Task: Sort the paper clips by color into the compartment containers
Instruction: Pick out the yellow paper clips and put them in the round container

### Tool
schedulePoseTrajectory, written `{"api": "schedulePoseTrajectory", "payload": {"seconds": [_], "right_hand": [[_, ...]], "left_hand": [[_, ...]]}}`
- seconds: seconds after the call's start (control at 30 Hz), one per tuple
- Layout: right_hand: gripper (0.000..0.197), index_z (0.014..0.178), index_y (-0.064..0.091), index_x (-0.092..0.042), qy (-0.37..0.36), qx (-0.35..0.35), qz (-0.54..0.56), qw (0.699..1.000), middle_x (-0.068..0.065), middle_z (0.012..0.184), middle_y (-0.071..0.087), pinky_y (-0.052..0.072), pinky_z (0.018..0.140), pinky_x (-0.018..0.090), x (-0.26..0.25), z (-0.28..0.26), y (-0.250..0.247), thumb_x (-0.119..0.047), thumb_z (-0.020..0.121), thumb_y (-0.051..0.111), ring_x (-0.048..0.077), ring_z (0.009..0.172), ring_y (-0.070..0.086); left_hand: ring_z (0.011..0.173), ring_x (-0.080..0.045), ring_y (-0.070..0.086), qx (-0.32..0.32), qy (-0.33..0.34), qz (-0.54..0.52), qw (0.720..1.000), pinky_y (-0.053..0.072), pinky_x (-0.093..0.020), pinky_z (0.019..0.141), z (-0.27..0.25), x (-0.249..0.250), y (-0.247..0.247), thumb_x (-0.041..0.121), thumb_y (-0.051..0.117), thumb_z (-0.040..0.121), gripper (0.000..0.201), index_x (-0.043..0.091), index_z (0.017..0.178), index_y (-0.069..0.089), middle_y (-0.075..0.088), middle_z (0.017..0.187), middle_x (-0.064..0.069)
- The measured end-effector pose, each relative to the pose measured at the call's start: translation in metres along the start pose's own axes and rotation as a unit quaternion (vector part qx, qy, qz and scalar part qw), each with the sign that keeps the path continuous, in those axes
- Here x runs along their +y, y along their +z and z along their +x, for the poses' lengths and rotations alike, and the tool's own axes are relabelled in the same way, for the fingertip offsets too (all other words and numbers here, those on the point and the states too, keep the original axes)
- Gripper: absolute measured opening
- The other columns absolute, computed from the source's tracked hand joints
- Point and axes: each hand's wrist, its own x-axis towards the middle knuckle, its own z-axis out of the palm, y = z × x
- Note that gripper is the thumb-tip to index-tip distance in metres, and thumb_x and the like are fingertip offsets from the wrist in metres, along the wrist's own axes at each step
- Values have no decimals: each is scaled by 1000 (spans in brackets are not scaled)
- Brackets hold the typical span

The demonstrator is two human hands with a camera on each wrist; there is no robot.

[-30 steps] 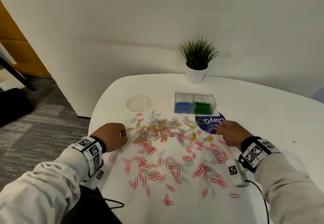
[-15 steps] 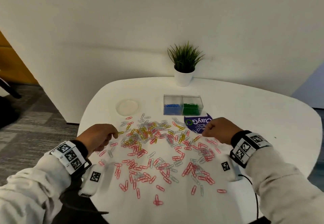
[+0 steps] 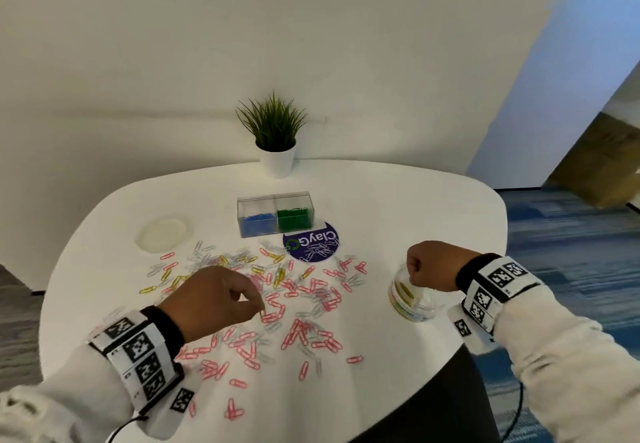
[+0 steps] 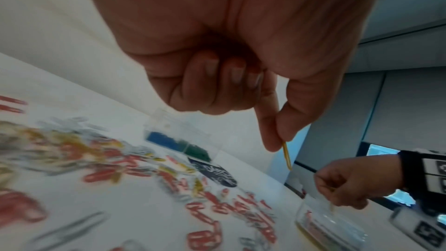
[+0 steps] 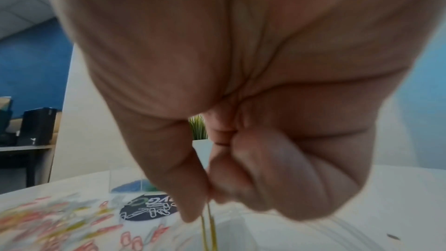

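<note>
Thumb and forefinger of the left hand pinch a single yellow paper clip, its free end hanging down above the scatter; the other fingers are curled into the palm. Across the near part of the white table, the right hand is bunched over a small round clear container with a yellow-lettered label, and its thumb and forefinger grip yellow clips that dangle toward the container's mouth. Both wrists carry bands printed with black-and-white square markers over pale sleeves.

Between and beyond the hands lies the unsorted pile of paper clips: mostly pink near the front edge, with clear and yellow ones mixed in farther back on the left. Several clear clips lie on a round dark blue sticker. Just behind the sticker, touching its far edge, stands a clear two-compartment box, blue clips in the left half and green clips in the right. A round white lid lies to the box's left. A small potted plant stands at the far edge, against the white wall.
</note>
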Motion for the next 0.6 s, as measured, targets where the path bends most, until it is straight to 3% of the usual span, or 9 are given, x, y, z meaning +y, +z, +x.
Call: {"api": "schedulePoseTrajectory", "payload": {"seconds": [0.1,0.27,0.33,0.4,0.47,0.6], "right_hand": [[6,92,62,-15,28,-18,129,991,3,85,70,55,61,24,2,2,-3,-14,89,56,12,68,66],[18,106,64,-11,44,-7,309,950,11,100,72,61,69,33,15,-2,-15,-3,92,55,21,78,75],[17,105,64,-13,31,13,284,958,8,101,71,60,73,33,26,-4,-10,-4,91,58,21,84,74],[21,108,64,-20,28,47,155,986,0,108,65,53,80,28,39,-1,-1,-12,88,62,16,94,65],[28,112,62,-26,37,77,82,993,-2,112,58,45,82,24,44,1,8,-17,86,63,14,97,57],[16,96,57,-30,26,86,94,991,-7,102,55,43,74,23,39,7,17,-17,86,57,12,90,55]], "left_hand": [[50,-3,42,-1,28,2,1000,35,-14,53,11,19,13,32,77,79,6,35,75,75,43,51,16],[54,0,46,-11,56,29,998,34,-17,55,28,46,38,35,68,87,8,32,80,68,49,56,20],[55,1,45,-14,66,25,997,34,-18,56,36,57,50,35,63,91,9,32,82,65,47,58,15],[56,2,46,-23,74,24,997,33,-15,54,44,68,61,33,59,94,10,32,85,61,49,62,13],[57,0,46,-35,79,30,996,32,-14,53,54,81,72,30,55,97,10,32,88,59,51,66,12],[61,-1,48,-50,88,29,994,34,-16,55,74,108,93,28,52,98,9,29,91,59,54,72,13]]}}
